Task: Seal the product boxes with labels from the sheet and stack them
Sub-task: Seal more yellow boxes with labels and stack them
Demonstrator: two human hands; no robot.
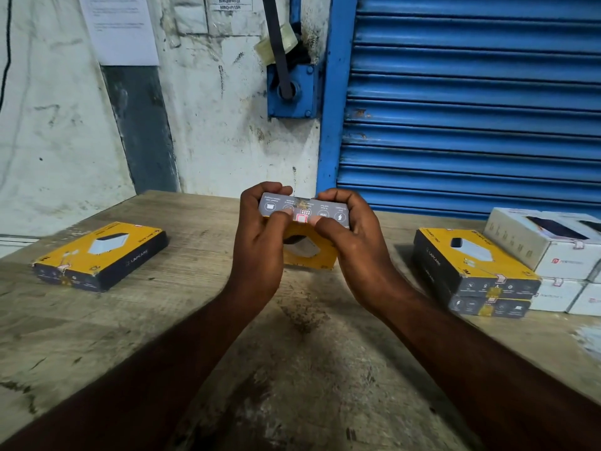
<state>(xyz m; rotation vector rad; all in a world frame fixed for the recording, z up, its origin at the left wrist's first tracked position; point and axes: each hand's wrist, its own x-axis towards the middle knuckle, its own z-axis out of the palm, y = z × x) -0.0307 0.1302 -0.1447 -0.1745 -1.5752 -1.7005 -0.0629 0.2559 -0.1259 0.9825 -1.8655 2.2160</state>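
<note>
Through the camera on my head, I hold a yellow and dark box point(309, 252) in both hands over the middle of the wooden desk point(292, 369), toward its far edge. The box stands tilted on a long side, with its dark end panel of grey icons turned up at me and its yellow face below. I cannot tell whether its lower edge touches the desk. My left hand point(260, 242) is curled round the left end of the box and my right hand point(354, 245) round the right end. The fingers of both wrap behind it and grip it. My 2 thumbs press on the front edge of the dark panel, just beside a small white label point(301, 219) with a pink border that sits across that edge at its middle. Near the left edge of the desk a lone box point(97, 255) of the same kind lies flat, yellow face up. Near the right edge stands a stack point(474, 275) of 2 such boxes, and just beside it white boxes point(553, 255) are piled 2 high and run out of view. Behind the desk are a scuffed white wall point(211, 141) with a sheet of paper point(120, 27) stuck on it and a blue roller shutter point(471, 109).
</note>
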